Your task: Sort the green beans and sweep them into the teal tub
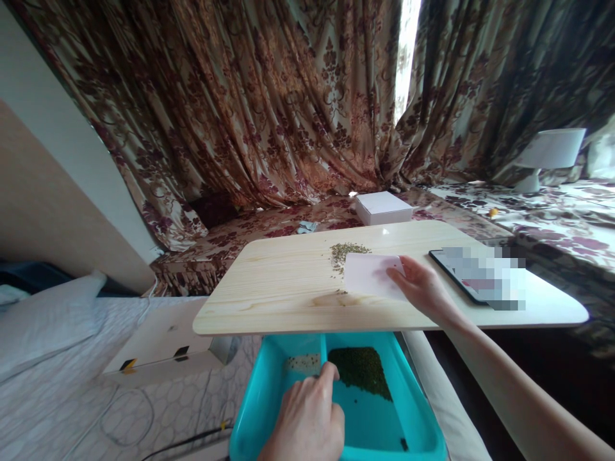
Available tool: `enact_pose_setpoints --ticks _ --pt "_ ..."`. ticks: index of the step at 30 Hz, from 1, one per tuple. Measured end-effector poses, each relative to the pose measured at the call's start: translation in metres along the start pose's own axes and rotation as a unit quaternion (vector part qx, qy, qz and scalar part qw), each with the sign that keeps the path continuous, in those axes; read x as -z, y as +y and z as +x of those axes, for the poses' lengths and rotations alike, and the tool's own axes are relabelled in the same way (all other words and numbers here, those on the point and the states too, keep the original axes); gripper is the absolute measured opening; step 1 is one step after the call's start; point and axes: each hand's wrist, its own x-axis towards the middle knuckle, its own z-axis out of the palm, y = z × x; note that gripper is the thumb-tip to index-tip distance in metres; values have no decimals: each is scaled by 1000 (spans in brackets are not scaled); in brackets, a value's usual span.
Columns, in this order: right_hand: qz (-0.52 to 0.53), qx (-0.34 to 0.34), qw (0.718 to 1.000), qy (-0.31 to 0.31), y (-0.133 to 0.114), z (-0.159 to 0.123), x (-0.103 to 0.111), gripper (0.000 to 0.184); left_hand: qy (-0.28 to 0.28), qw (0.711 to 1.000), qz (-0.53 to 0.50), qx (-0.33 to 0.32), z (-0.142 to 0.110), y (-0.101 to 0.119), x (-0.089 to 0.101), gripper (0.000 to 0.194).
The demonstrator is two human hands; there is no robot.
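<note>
My right hand (419, 282) pinches the right edge of a thin white card (369, 275) over the light wooden table (269, 275). Just past the card's left and far edges lies a loose scatter of small greenish-brown grains (348, 251). Below the table's near edge is a turquoise divided plastic bin (418, 416). My left hand (312, 410) is closed over the bin's middle divider, its fingertips partly hidden. A dark green heap of grains (360, 371) fills the back of the right compartment. Some grains lie on a pale patch (303, 363) in the left one.
A tablet (461, 275) with a blurred screen lies at the table's right. Behind the table sits a white box (383, 208) before patterned curtains. Another white box (168, 339) and a black cable (187, 440) rest on the bed at left. A lamp (552, 150) stands far right.
</note>
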Motion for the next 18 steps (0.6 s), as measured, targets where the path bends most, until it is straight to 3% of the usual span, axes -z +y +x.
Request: enact_pose_setpoints --ticks 18 --pt "5 7 1000 -14 2 -4 -3 26 3 1000 -6 9 -1 -2 1 51"
